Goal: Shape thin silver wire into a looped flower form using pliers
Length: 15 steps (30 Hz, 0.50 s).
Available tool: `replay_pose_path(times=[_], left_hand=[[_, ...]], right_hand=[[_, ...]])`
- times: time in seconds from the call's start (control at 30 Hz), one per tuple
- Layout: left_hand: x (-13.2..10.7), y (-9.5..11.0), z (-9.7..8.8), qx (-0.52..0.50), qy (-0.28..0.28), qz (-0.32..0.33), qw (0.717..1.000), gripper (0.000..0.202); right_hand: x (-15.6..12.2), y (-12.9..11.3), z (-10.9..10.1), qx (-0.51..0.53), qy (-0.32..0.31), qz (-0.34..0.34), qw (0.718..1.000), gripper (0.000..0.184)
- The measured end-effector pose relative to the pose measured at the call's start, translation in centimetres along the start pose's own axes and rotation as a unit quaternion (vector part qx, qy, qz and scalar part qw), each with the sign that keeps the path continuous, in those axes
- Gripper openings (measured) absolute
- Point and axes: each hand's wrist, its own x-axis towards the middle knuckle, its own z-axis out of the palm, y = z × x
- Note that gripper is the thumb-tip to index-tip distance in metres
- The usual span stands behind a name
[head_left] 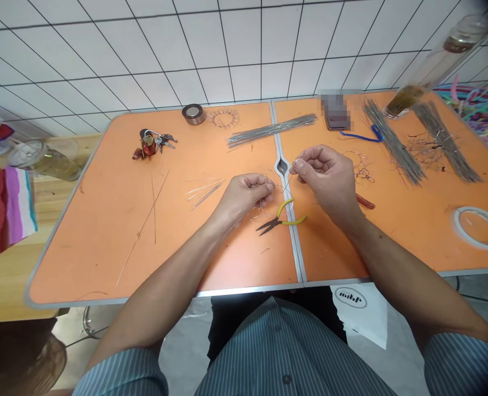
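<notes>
Over the middle of the orange folding table [173, 258], my left hand [250, 192] is closed in a pinch on a thin wire [285, 188]. My right hand [326, 176] pinches at the upper right end of that wire, thumb against forefinger. Fine wire loops hang by my left fingertips, too thin to follow fully. Just below the hands lie pliers [273, 222] with yellow handles, jaws apart. Left of my left hand is a small spread of cut wires [206, 192]. A red-handled tool [365, 202], partly hidden, lies beside my right wrist.
Wire bundles [272, 130] lie at the back and right [394, 142]. Around them are a tape roll [193, 114], keys [159, 142], a blue pipe cleaner [361, 136], a tall glass bottle [406, 99] and a white ring [458, 223]. Two long wires [138, 235] cross at left.
</notes>
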Motion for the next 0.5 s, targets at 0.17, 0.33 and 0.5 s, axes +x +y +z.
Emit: replay_pose_path(times=[0.17,0.33,0.5], left_hand=[[-0.02,-0.12,0.01,-0.002,-0.003,-0.004,1.000,0.015],[0.07,-0.36,0.04,0.008,-0.021,-0.005,1.000,0.018],[0.17,-0.65,-0.09,0.014,-0.034,0.002,0.999,0.019]], right_hand=[[-0.19,-0.16,0.09,-0.008,-0.002,0.009,1.000,0.021],[-0.33,-0.27,0.07,-0.021,0.002,-0.020,1.000,0.022],[-0.62,-0.43,0.25,-0.030,0.007,-0.040,0.999,0.021]])
